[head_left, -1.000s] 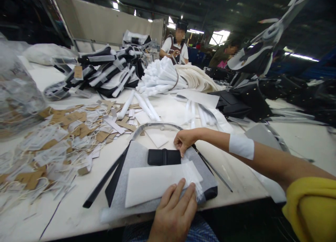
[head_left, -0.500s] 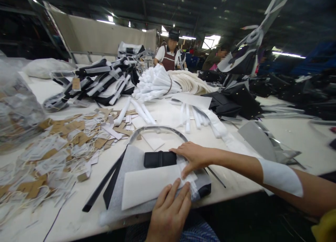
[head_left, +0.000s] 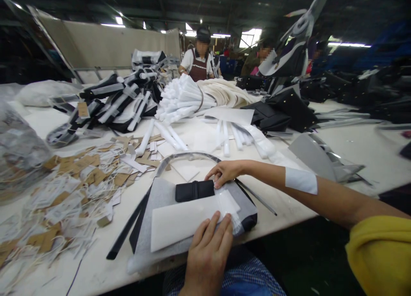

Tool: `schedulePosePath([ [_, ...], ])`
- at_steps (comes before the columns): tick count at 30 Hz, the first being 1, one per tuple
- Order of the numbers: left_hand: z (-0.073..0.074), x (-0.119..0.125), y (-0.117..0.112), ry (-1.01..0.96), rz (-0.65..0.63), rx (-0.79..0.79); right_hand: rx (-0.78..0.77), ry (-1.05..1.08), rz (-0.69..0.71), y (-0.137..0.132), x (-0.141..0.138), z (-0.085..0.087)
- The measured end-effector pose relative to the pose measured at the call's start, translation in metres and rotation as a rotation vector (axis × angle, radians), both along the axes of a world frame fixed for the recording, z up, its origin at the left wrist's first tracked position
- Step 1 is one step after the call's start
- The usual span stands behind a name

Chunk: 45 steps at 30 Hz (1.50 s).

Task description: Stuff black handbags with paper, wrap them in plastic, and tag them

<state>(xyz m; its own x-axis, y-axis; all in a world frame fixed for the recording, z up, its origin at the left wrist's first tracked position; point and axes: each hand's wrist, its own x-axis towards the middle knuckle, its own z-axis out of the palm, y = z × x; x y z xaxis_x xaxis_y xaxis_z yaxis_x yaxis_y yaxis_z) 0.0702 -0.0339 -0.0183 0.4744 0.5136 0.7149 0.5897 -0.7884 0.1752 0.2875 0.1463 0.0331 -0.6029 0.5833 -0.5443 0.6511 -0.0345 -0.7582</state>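
Note:
A dark handbag (head_left: 249, 221) wrapped in grey foam sheet (head_left: 158, 193) lies flat at the near table edge. On it rest a small black wallet (head_left: 194, 190) and a white foam sheet (head_left: 183, 221). My left hand (head_left: 210, 255) lies flat with fingers apart on the near right corner of the white sheet and some clear plastic (head_left: 236, 221). My right hand (head_left: 224, 173) reaches in from the right, fingers curled at the wallet's right end.
A heap of brown and white paper tags (head_left: 64, 185) covers the table's left. White foam rolls (head_left: 184, 99), wrapped black bags (head_left: 122, 101) and dark handbags (head_left: 282, 112) pile up farther back. Two people stand at the far end. A clear bag (head_left: 19, 150) sits far left.
My right hand slid down over the white sheet, then drew back up to the wallet's right end. My left hand stayed pressed on the sheet's corner.

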Motion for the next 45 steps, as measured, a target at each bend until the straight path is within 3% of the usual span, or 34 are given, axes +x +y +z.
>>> schedulePosePath([
  [4, 0.000, -0.001, 0.000, 0.003, -0.003, 0.003, 0.020, -0.007, -0.028, 0.003, 0.001, 0.000],
  [9, 0.004, -0.005, -0.002, 0.080, -0.007, 0.015, 0.248, -0.022, -0.098, -0.020, -0.001, 0.015],
  [14, 0.010, -0.007, -0.004, 0.123, -0.004, 0.002, 0.620, -0.096, 0.078, -0.066, 0.000, 0.028],
  [16, 0.010, -0.008, -0.004, 0.131, -0.010, -0.003, 0.665, -0.187, 0.093, -0.074, -0.001, 0.026],
  [23, 0.006, -0.004, -0.001, 0.089, -0.006, 0.002, 0.645, -0.218, -0.013, -0.048, -0.008, 0.003],
  [26, 0.008, -0.004, -0.002, 0.088, -0.019, 0.007, 0.684, -0.194, -0.077, -0.047, -0.009, 0.003],
  [29, 0.012, -0.006, -0.002, 0.126, -0.018, -0.001, 0.825, -0.158, -0.175, -0.072, -0.012, 0.012],
  [32, 0.014, -0.008, -0.003, 0.136, -0.007, 0.014, 1.063, -0.033, -0.208, -0.124, -0.015, 0.019],
  [35, 0.016, -0.008, -0.002, 0.161, -0.030, 0.020, 1.163, -0.048, -0.094, -0.177, -0.018, 0.010],
  [37, 0.019, -0.010, -0.001, 0.175, -0.057, -0.002, 1.252, -0.120, -0.062, -0.197, -0.020, -0.003],
  [41, 0.033, -0.023, 0.002, 0.241, -0.138, -0.053, 1.386, -0.203, -0.030, -0.202, -0.020, -0.022],
  [45, 0.056, -0.058, 0.008, 0.472, -0.141, 0.011, 1.405, -0.225, 0.024, -0.193, -0.013, -0.021],
])
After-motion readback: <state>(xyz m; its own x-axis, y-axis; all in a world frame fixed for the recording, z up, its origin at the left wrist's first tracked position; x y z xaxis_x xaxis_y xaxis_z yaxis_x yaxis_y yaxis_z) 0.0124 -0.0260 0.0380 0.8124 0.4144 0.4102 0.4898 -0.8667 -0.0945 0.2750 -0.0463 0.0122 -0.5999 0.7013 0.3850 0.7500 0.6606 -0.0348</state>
